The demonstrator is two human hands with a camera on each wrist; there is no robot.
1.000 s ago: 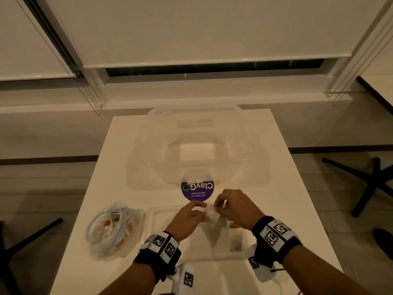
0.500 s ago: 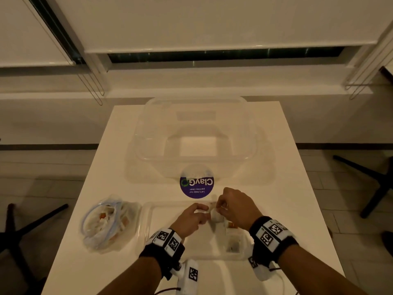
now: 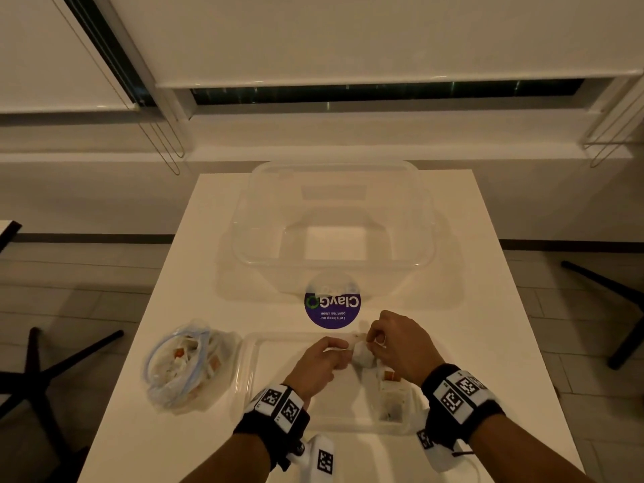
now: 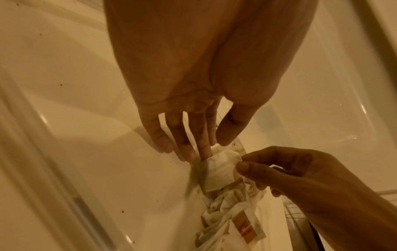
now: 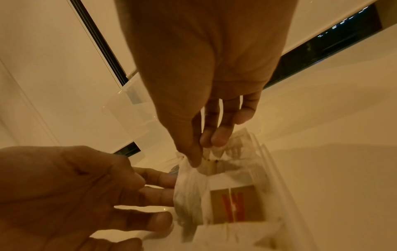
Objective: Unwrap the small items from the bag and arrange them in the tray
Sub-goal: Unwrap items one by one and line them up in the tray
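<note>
Over the clear tray (image 3: 249, 378), both hands hold one small white tea bag (image 3: 360, 356). My left hand (image 3: 327, 357) pinches its left top edge between thumb and fingers (image 4: 204, 149). My right hand (image 3: 393, 343) pinches its other corner between thumb and fingertips (image 5: 217, 139). The tea bag (image 4: 221, 168) (image 5: 189, 186) hangs a little above the tray floor. Several unwrapped tea bags (image 3: 390, 399) (image 4: 225, 212) lie in a row at the tray's right side, one with an orange tag (image 5: 235, 203). The zip bag (image 3: 184, 367) with more items lies left of the tray.
A large clear plastic box (image 3: 244, 238) stands at the back of the white table (image 3: 488, 343), with a round purple sticker (image 3: 332, 305) in front of it. Black chair legs (image 3: 52, 360) stand on the floor at both sides.
Both hands stay together on the tea bag over the tray. The head view has tilted and moved a little closer; the bag and box have not moved.
</note>
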